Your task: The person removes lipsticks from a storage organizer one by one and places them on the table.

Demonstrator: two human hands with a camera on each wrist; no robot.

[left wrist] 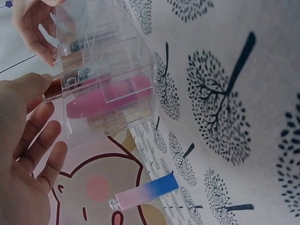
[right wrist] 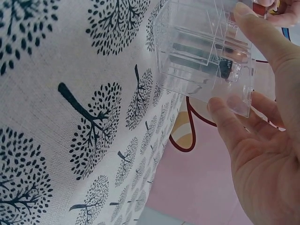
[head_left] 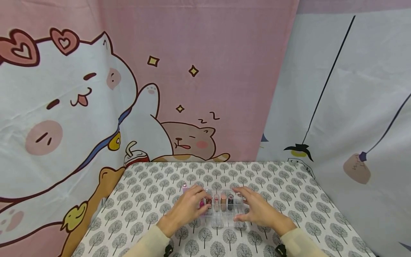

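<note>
A clear plastic lipstick organizer [head_left: 221, 218] stands on the table between both hands, with a row of lipsticks in its back slots. My left hand [head_left: 184, 207] is at its left part, thumb and forefinger pinching a dark red lipstick [left wrist: 55, 89] at the top of a slot. Beside that one, a bright pink tube [left wrist: 110, 97] fills the end slot. Around the organizer's right end my right hand [head_left: 258, 210] holds with thumb and fingers on its edges. Nearest to it is a black lipstick [head_left: 230, 202], next to a peach-coloured one [head_left: 223, 202]. The front compartments show no lipsticks.
A pink-and-blue tube [left wrist: 147, 191] with a jewelled top stands on the table behind the organizer's left end. White cloth printed with grey trees covers the table [head_left: 205, 246]. Behind hangs a pink cartoon curtain [head_left: 237, 89], with a pale one at the right.
</note>
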